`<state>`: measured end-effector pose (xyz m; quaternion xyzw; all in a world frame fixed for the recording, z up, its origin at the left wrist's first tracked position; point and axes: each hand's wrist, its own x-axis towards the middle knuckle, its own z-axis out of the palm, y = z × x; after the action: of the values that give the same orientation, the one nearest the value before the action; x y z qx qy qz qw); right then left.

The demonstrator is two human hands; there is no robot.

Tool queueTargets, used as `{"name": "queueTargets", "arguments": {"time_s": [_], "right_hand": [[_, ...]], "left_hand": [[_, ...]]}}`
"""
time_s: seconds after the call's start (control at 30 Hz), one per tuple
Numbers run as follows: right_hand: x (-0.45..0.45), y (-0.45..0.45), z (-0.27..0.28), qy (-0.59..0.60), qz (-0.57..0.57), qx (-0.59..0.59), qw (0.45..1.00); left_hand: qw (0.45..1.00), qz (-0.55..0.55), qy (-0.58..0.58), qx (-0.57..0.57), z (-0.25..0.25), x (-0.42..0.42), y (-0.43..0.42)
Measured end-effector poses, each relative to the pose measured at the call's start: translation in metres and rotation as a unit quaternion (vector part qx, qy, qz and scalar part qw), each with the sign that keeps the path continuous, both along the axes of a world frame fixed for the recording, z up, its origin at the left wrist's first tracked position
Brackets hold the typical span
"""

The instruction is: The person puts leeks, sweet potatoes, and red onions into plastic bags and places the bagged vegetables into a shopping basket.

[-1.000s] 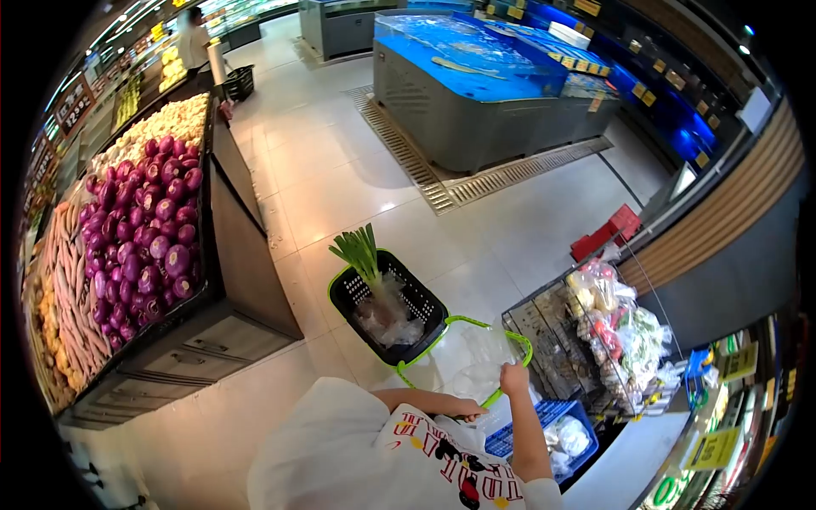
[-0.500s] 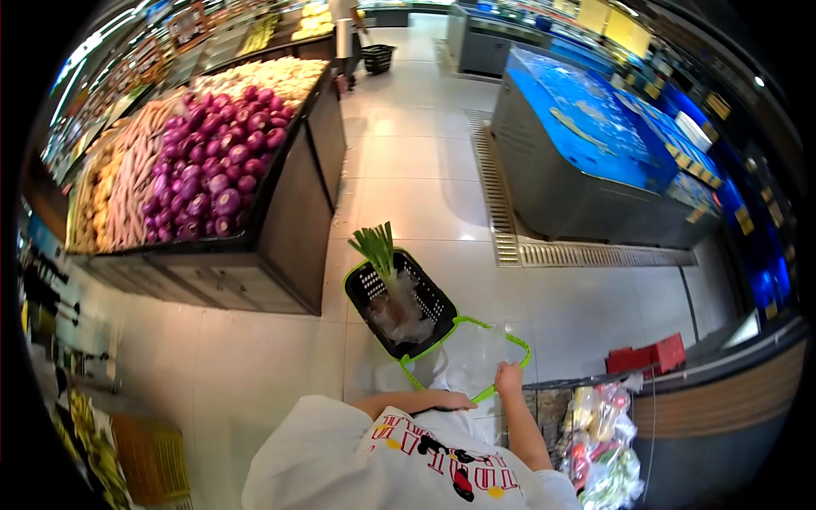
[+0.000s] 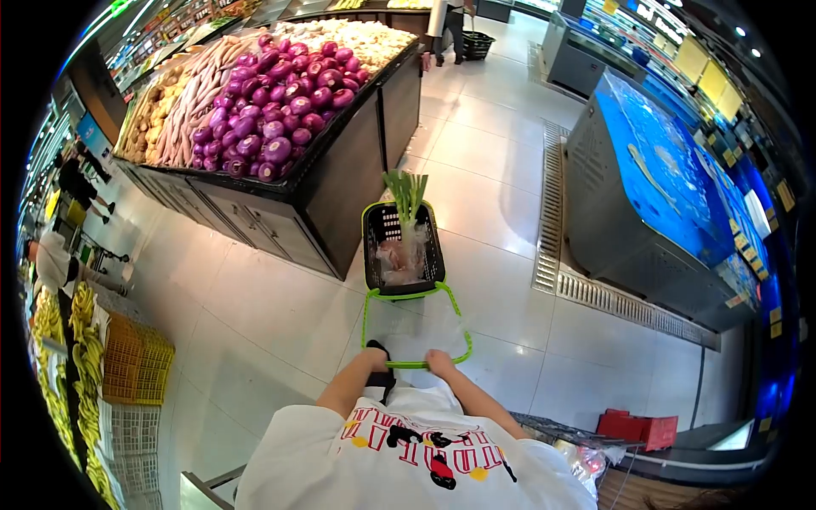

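A black shopping basket [image 3: 371, 268] with a lime-green rim stands on the floor ahead of me. Its long green handle [image 3: 464, 327] is pulled back toward my body. My right hand [image 3: 439, 363] is closed around the handle's near right corner. At the near left corner, my left hand [image 3: 374, 359] is closed on the same handle. Inside the basket lies a bunch of leeks or large scallions [image 3: 406, 194], its green tops poking past the far rim. A clear plastic bag [image 3: 399, 259] with something reddish-brown in it sits there too.
A stand of purple onions [image 3: 272, 127] rises at left front. To the right is a blue-lit water tank [image 3: 654, 170] beside a floor grate [image 3: 551, 204]. Crates [image 3: 136, 357] and bananas stand at left, with people [image 3: 81, 183] beyond. A red box [image 3: 637, 429] lies at right.
My view has turned left, so the onion stand and tank sit further right. My left hand has moved to the handle's left corner. The basket now points straight ahead of me.
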<state>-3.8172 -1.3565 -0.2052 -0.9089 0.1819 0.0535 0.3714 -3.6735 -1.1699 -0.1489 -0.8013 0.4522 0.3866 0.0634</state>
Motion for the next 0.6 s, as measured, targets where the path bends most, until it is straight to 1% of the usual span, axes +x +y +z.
{"name": "queueTargets", "arguments": {"time_s": [0.03,0.13,0.17,0.2,0.23,0.27,0.3,0.33,0.37,0.43,0.47,0.53,0.57,0.6], "right_hand": [[0.021,0.008,-0.001,0.003,0.075,0.011,0.997],[0.085,0.043,0.022,-0.02,0.108,0.009,0.994],[0.108,0.055,0.028,-0.016,0.121,0.03,0.992],[0.128,0.065,0.043,-0.013,0.132,0.053,0.99],[0.146,0.073,0.058,0.034,0.107,0.131,0.985],[0.16,0.079,0.071,0.031,0.107,0.13,0.985],[0.172,0.081,0.08,0.032,0.1,0.161,0.981],[0.187,0.082,0.085,0.034,0.092,0.191,0.977],[0.201,0.083,0.082,0.037,0.089,0.189,0.977],[0.223,0.086,0.075,0.068,0.043,0.29,0.954],[0.237,0.086,0.061,0.071,0.043,0.289,0.954],[0.265,0.09,0.027,-0.015,0.085,0.264,0.961],[0.276,0.092,0.032,-0.01,0.088,0.267,0.96],[0.286,0.092,0.047,0.021,0.035,0.299,0.953]], "left_hand": [[0.999,0.0,-0.043,0.004,-0.007,0.019,0.017],[0.988,0.031,-0.152,0.015,-0.005,0.085,0.055],[0.987,0.036,-0.154,0.015,0.0,0.107,0.064],[0.983,0.034,-0.179,0.013,0.005,0.132,0.071],[0.978,0.03,-0.205,0.011,0.011,0.153,0.078],[0.978,0.03,-0.208,0.011,0.016,0.172,0.082],[0.979,0.024,-0.204,0.01,0.025,0.188,0.082],[0.98,0.018,-0.199,0.007,0.029,0.206,0.082],[0.98,0.016,-0.196,0.005,0.03,0.222,0.082],[0.976,-0.028,-0.215,0.001,0.032,0.252,0.082],[0.977,-0.027,-0.212,0.0,0.03,0.268,0.082],[0.975,-0.036,-0.219,-0.024,0.029,0.301,0.084],[0.976,-0.032,-0.215,-0.02,0.035,0.314,0.083],[0.976,-0.033,-0.201,-0.074,0.048,0.323,0.078]]}}
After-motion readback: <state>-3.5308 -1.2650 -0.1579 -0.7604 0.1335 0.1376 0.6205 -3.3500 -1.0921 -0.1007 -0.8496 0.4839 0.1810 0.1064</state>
